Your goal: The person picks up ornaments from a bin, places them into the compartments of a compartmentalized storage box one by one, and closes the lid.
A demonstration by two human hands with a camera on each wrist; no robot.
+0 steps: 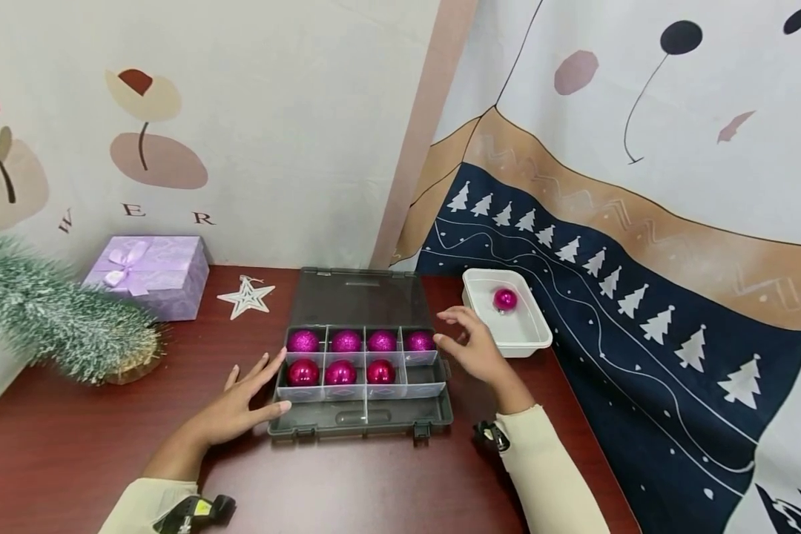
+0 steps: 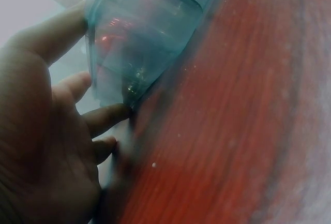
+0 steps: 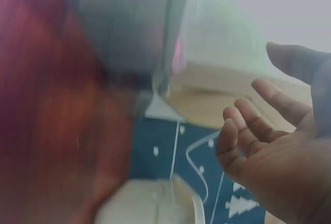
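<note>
A dark see-through compartment box (image 1: 317, 419) lies on the table, its lid (image 1: 357, 297) folded back. Glittery magenta Christmas balls (image 1: 345, 341) fill the back row; three shiny ones (image 1: 340, 372) sit in the row before it, from the left. My left hand (image 1: 243, 400) rests along the box's left side with fingers extended, as the left wrist view also shows at the clear wall (image 2: 150, 32). Between the box's right side and a white tub (image 1: 523, 337), my right hand (image 1: 474, 348) hovers, fingers loosely bent, holding nothing. One shiny magenta ball (image 1: 505, 299) lies in the tub.
To the left stand a frosted small tree (image 1: 67, 304) on a wooden base and a lilac gift box (image 1: 173, 285) with a bow. A white star ornament (image 1: 248, 297) lies behind my left hand. Printed cloth (image 1: 574, 297) hangs along the table's right edge.
</note>
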